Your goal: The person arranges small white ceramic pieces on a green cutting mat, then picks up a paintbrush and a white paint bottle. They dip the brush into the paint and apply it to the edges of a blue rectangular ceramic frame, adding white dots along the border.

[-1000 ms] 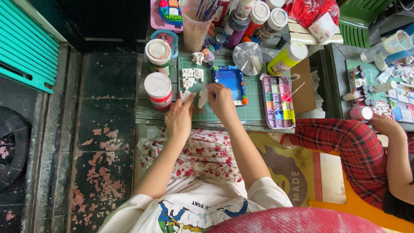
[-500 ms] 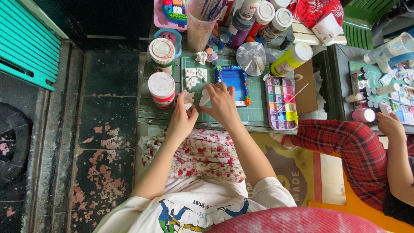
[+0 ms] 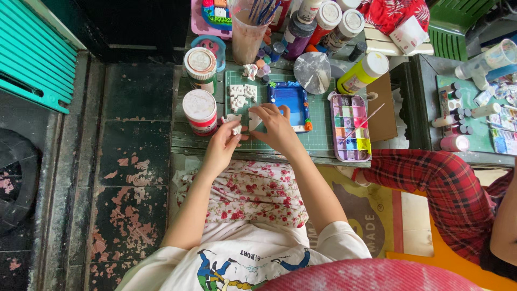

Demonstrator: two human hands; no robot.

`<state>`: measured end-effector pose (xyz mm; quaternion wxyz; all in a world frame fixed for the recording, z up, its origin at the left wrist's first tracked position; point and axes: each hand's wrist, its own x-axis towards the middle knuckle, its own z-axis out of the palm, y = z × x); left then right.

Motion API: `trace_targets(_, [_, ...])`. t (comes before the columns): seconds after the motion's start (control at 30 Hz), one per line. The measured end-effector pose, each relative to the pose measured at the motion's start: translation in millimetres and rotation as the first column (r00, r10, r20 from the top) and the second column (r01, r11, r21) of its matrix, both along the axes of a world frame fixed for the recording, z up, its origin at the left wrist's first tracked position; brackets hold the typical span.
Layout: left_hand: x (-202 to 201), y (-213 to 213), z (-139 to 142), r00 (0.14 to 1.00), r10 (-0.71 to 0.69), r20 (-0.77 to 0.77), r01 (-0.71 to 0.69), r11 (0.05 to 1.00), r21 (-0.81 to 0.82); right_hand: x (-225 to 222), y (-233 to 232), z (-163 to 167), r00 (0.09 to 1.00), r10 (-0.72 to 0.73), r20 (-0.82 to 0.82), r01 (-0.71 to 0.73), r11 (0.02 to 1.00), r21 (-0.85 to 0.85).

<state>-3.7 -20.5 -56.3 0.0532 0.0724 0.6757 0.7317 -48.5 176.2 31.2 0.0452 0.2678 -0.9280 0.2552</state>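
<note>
Below, green cutting mat (image 3: 323, 141), worn floor tiles (image 3: 137, 178)

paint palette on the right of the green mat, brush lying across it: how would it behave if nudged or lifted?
The paint palette looks like thin plastic, so probably light and inclined to slide on the green mat. Its wells appear filled with paint, so tilting would likely spill. The brush rests loose across it and would probably roll off.

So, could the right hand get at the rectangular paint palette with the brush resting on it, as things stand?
Probably yes: the right hand, though pinching a small white piece, sits just left of the rectangular paint palette, with only the blue rectangular frame lying flat between them.
</note>
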Motion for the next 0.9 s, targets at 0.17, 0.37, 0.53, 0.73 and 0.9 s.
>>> trace_targets(0.17, [3.7,-4.8,13.0,1.0,0.005,0.021,-0.004,1.0,-0.02,16.1,6.3,17.7,0.997,0.05,-0.062,-0.056,0.993,-0.106])
trace_targets(0.37, [11.1,-4.9,33.7,0.996,-0.024,0.083,0.053,0.928,-0.368,31.4,-2.2,15.3,0.988,0.123,-0.09,-0.136,0.978,-0.157])
trace_targets(0.53, [13.3,-5.1,37.2,0.985,-0.079,-0.156,-0.005,0.88,-0.474,31.8,-7.3,3.7,0.995,0.064,-0.074,-0.076,0.982,-0.173])
trace_targets(0.73, [22.5,0.3,33.5,0.975,0.049,-0.216,-0.174,0.771,-0.612,31.2,-7.4,-11.0,0.996,0.003,-0.087,-0.017,0.987,-0.161])
trace_targets(0.9, [31.9,7.5,37.2,0.941,0.135,-0.309,-0.326,0.596,-0.733,30.0,-8.8,-18.6,0.981,-0.03,-0.191,0.017,0.998,-0.066])
